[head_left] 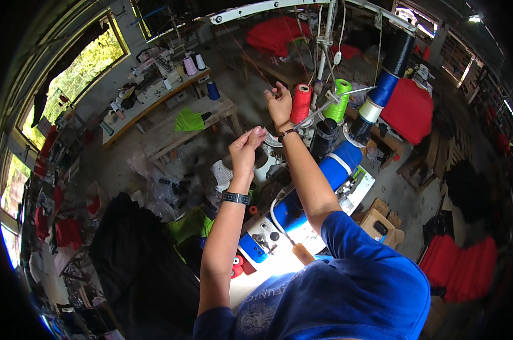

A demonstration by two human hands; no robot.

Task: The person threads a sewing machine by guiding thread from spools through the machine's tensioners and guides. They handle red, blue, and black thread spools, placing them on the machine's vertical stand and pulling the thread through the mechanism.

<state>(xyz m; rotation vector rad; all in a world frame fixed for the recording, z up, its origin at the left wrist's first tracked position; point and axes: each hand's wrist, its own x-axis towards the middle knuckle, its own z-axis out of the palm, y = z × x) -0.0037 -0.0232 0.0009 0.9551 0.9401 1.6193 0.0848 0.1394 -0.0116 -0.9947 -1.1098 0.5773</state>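
Blue short-sleeved shirt (pixel 353 283) nearest the lens, both forearms reaching up from it. Left hand (pixel 246 148), black wristband, fingertips pinched on a thin thread that's barely visible. Right hand (pixel 279 105) raised higher, fingers pinched on a thin red thread (pixel 248 52) that runs up-left to the white overhead thread-guide bar (pixel 256 9). Red thread cone (pixel 300 103) just right of the right hand, bright green thread cone (pixel 338 101) beside it. Blue-and-white sewing machine (pixel 302 209) on the surface below both hands.
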